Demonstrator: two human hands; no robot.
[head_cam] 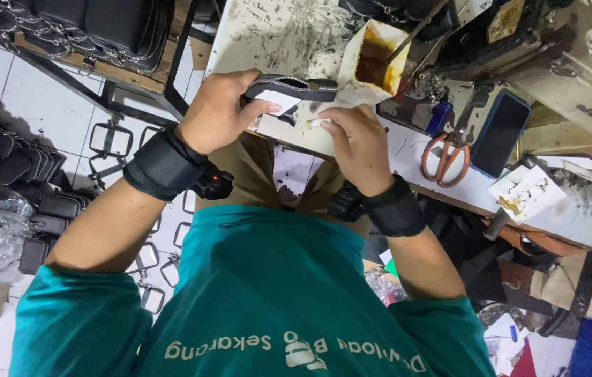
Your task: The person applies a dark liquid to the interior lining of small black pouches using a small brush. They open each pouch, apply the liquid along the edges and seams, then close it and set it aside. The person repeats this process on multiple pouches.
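A dark stitched strap (289,89) lies at the edge of the worktable (268,35), clamped in the left hand (220,112); the right hand (355,143) presses fingertips down beside it, near the glue carton (372,66), scissors (446,157) close by.

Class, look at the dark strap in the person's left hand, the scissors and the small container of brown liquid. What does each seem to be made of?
Strap: probably leather or faux leather; dark, matte, with pale stitching along the edges.
Scissors: metal blades, likely steel, with orange handles that look plastic-coated.
Container: seemingly folded card or paper; cream walls, creased and stained brown.
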